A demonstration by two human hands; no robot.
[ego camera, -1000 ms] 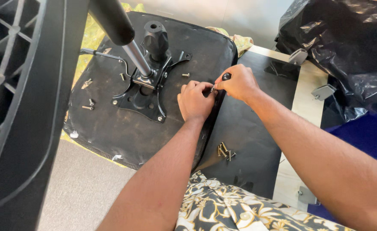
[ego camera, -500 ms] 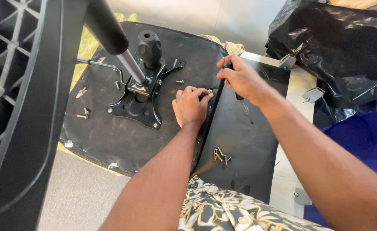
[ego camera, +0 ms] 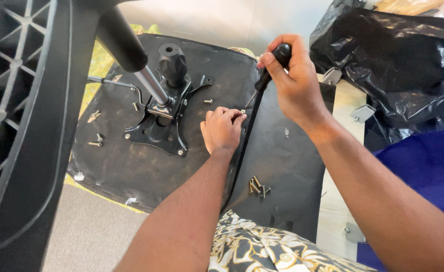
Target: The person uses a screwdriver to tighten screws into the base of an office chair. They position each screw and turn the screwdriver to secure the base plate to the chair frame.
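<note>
Overhead, an upturned chair seat [ego camera: 131,166] fills the middle of the scene, its metal plate [ego camera: 156,128] bolted at centre left with a chrome post [ego camera: 149,83] rising far left. A black panel [ego camera: 287,166] lies against the seat's right edge, and a black bag [ego camera: 398,65] sits far right. By the look of it, a screw is being driven where seat and panel meet; the tip next needs to stay seated and upright while the handle turns. The right hand [ego camera: 295,83] is raised, wrist bent, fingers wrapped tight around a screwdriver [ego camera: 267,75] that slants down and left. The left hand [ego camera: 222,131] lies knuckles up on the seat, fingertips pinched shut at the tip; whether they grip a screw cannot be told. Spare screws [ego camera: 258,187] lie near on the panel, more [ego camera: 95,143] at the seat's left.
</note>
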